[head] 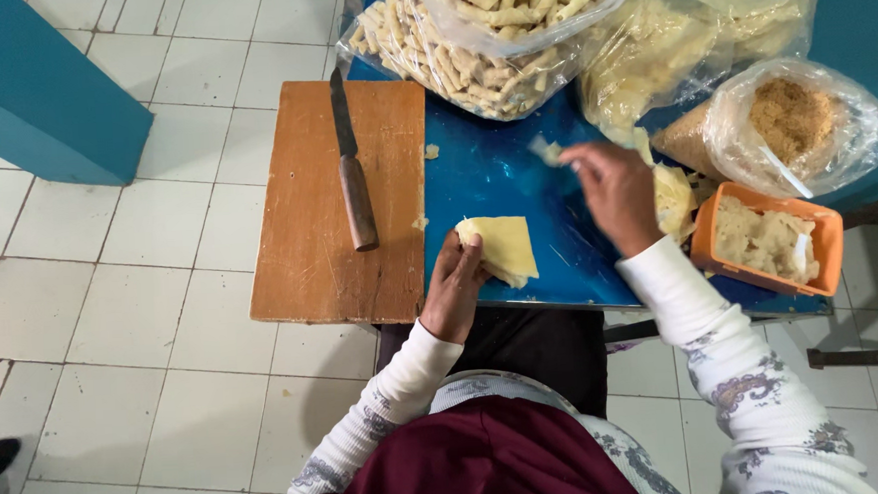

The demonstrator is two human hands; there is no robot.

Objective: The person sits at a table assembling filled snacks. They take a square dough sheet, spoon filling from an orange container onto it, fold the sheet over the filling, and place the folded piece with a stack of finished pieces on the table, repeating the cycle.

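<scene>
My left hand (453, 284) grips the near edge of a pale yellow square dough sheet (504, 246) lying on the blue table (485, 169). My right hand (611, 190) hovers over the table further back, fingers pinched on a small pale piece of filling (546, 151), blurred by motion. Beside that hand lies a stack of more dough sheets (673, 200). An orange tub (771, 240) of whitish filling stands to the right.
A wooden cutting board (318, 233) overhangs the table's left side, with a knife (351, 161) lying on it. Plastic bags of rolled sticks (469, 45), sheets (649, 56) and brown crumbs (793, 123) fill the back. White tiled floor lies to the left.
</scene>
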